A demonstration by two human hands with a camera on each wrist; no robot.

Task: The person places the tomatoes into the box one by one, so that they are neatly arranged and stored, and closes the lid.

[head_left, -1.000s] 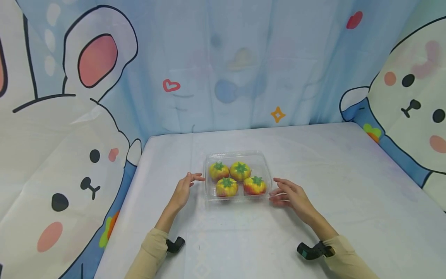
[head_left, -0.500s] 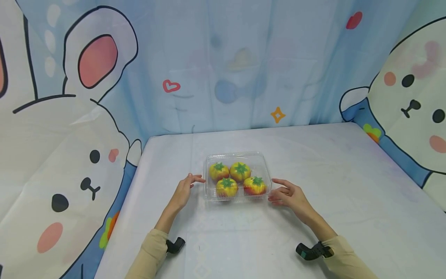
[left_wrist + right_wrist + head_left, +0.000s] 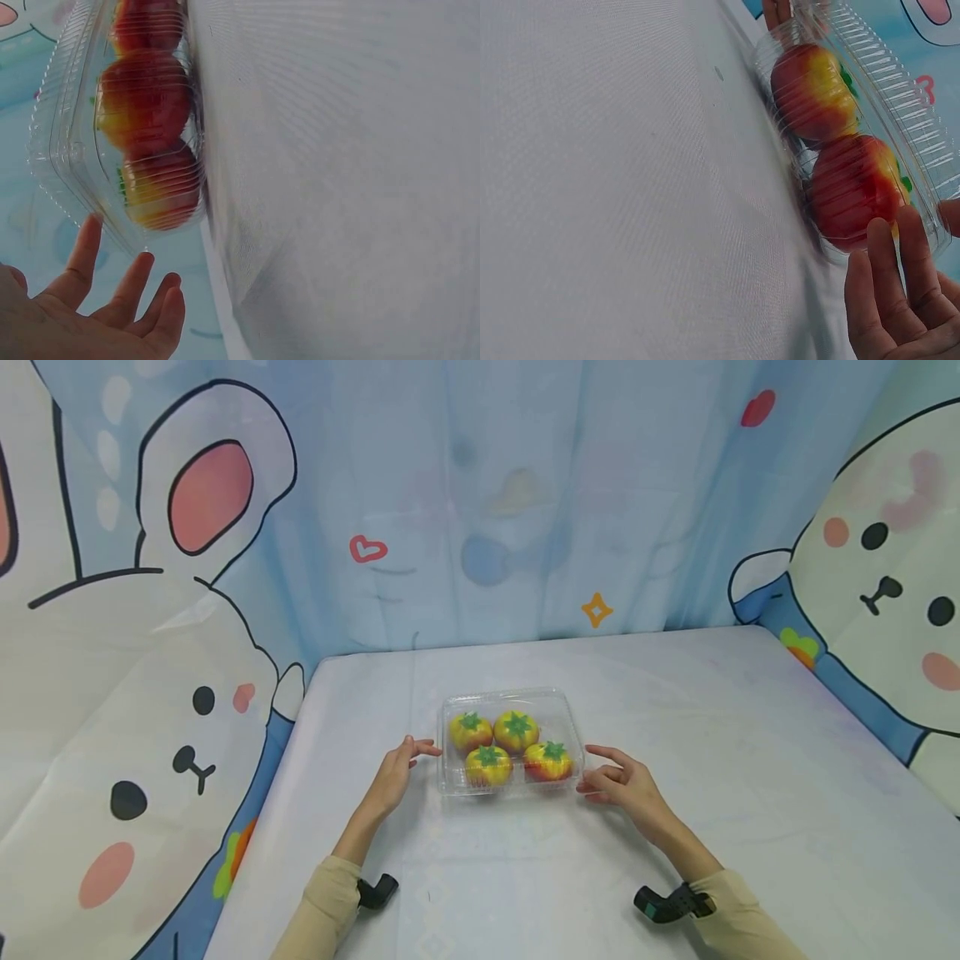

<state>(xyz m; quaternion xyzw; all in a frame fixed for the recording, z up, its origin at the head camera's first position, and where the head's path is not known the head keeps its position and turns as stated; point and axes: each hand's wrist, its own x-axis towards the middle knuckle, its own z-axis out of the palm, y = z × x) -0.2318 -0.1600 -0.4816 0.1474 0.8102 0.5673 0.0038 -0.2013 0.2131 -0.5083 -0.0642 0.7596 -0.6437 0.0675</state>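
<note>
A clear plastic fruit box (image 3: 558, 706) with a ribbed rim sits on the white-covered table. Inside lie several round red-and-yellow fruits (image 3: 516, 732) with green star-shaped leafy tops. At the box's left side is my left hand (image 3: 392, 777), fingers spread and reaching to the edge; in the left wrist view its fingertips (image 3: 91, 221) are right at the box's corner. My right hand (image 3: 628, 789) is at the opposite side. In the right wrist view its fairly straight fingers (image 3: 883, 259) overlap the box's near end, with another digit by the rim.
The white tablecloth (image 3: 750, 760) spreads around the box. A blue curtain (image 3: 645, 485) with cartoon figures hangs behind and along both sides. Black wrist devices (image 3: 675, 903) project inward from the beige sleeves (image 3: 318, 906).
My right hand has shifted slightly left, up against the box, with its fingers drawn a little closer together. My left hand and the box have hardly moved.
</note>
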